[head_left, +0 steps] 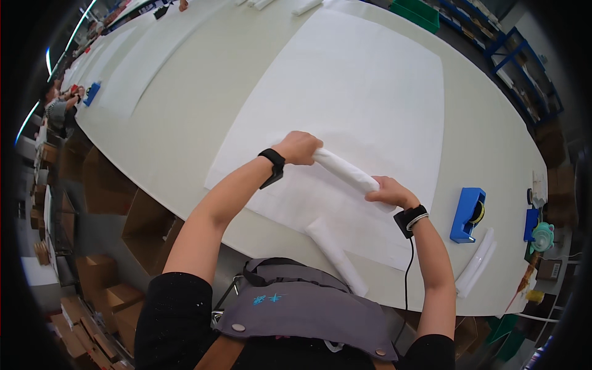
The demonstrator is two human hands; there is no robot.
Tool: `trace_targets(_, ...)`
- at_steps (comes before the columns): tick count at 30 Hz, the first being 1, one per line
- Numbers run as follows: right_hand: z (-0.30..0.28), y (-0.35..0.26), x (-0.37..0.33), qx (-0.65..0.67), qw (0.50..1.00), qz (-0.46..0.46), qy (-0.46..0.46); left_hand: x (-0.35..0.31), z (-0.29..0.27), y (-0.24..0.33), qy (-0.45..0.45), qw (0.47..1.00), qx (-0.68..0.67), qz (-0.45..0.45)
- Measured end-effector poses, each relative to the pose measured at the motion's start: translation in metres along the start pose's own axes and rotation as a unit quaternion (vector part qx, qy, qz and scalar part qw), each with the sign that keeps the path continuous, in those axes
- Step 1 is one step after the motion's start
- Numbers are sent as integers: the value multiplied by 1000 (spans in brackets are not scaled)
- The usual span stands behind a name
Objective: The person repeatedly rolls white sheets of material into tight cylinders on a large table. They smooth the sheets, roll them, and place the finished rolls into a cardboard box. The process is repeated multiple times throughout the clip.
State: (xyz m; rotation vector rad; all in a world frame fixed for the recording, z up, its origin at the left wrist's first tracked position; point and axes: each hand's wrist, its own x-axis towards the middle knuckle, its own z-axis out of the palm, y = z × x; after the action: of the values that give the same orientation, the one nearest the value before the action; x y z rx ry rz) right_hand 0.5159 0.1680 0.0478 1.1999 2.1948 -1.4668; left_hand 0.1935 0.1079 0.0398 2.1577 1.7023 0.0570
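A slim roll of thin white sheet material is held slantwise above the table, its left end higher in the picture than its right. My left hand is closed round the left end, and my right hand grips the right end. Beneath them a large flat white sheet spreads across the pale table. Another white roll lies between me and my hands, over the sheet's near edge. Whether the held roll is joined to the flat sheet cannot be made out.
A blue tape dispenser stands right of the sheet, with wrapped white rolls nearby. A green bin sits at the far edge. Cardboard boxes fill the floor at left. Another person is at the table's far left.
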Motion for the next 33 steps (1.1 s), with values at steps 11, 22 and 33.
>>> trace_targets(11, 9, -30, -81, 25, 990, 48, -133, -92, -56, 95, 85, 982, -138, 99)
trace_targets(22, 59, -65, -166, -79, 994, -73, -7, -128, -19, 157, -275, 893, -354, 33)
trace_targets(33, 55, 14, -166, 274, 957, -88, 43, -159, 5, 164, -238, 858, -453, 44)
